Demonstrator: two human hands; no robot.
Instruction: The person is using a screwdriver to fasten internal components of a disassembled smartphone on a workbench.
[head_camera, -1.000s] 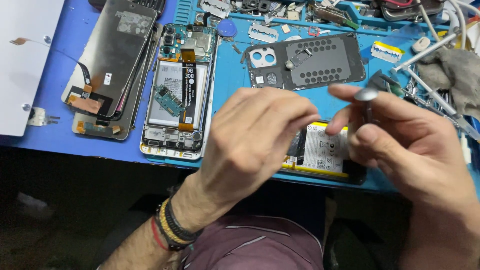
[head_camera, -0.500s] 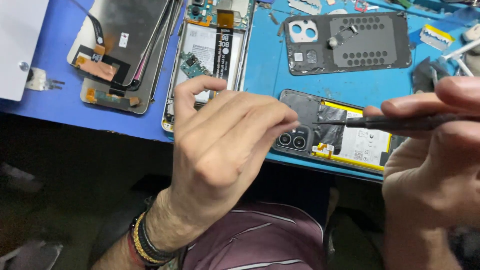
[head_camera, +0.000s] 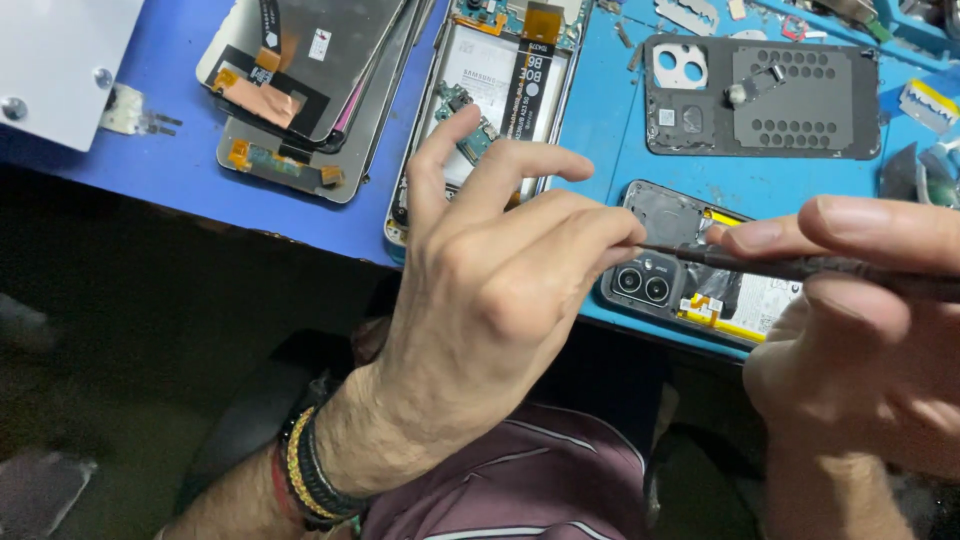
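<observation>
Currently the right hand (head_camera: 860, 330) pinches a slim dark metal screwdriver (head_camera: 790, 266) between thumb and fingers. The left hand (head_camera: 490, 290) grips nothing that I can see; its fingers are curled loosely, with their tips near the tool's tip. I can't tell whether they touch it.

The tool lies nearly horizontal, its long axis running left-right across the view, tip pointing left. It sits just above the opened black phone with yellow-edged battery (head_camera: 700, 270), at the near edge of the blue work mat (head_camera: 600, 130).

Risks, as I judge them:
- A slipping tip could gouge the twin camera lenses (head_camera: 642, 284) right below it.
- The phone lies at the mat edge; side force could push it off.
- The left fingers sit in the tip's path and could get jabbed.

Further out are the second opened phone frame (head_camera: 490, 90), the stacked screen panels (head_camera: 300, 80) and the black perforated back cover (head_camera: 770, 95).
</observation>
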